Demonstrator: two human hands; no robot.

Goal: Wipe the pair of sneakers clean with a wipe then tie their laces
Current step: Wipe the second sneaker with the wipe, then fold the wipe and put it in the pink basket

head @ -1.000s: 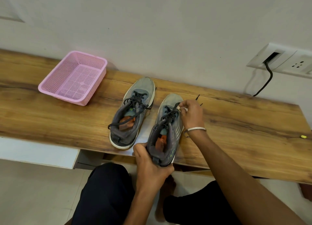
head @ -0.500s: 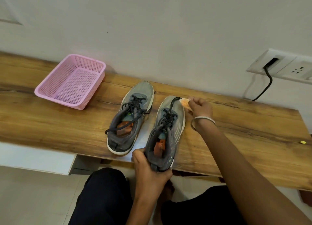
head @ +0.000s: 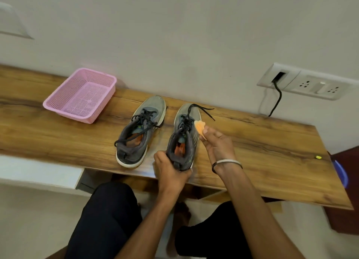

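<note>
Fingers of the left hand (head: 171, 171) curl round the heel of the right-hand sneaker (head: 184, 138), thumb on the inner side of the collar, gripping it at the front edge of the desk (head: 272, 142). The right hand (head: 217, 142) pinches a small orange wipe (head: 200, 127) between thumb and fingertips, palm turned up, the other fingers loosely bent; the wipe sits against the outer side of that sneaker, just beside the laces (head: 186, 122). A bangle (head: 227, 162) rings the right wrist. The lace ends trail loose over the toe and onto the wood toward the back edge. The left-hand sneaker (head: 139, 130) stands free just beside its pair, heel near the front edge, its laces also untied. A pink basket (head: 81, 95) rests well apart toward the desk's left end, near the back edge. A tiny yellow object (head: 318, 157) lies near the right end; what it is cannot be told.

Half a second ago the right hand was up by the toe with its back to the camera, the wipe beside the toe cap; now it has drawn back along the outer side toward the midfoot and rolled palm-up. The left hand keeps the same grip on the heel, and the other sneaker and the basket have not moved
</note>
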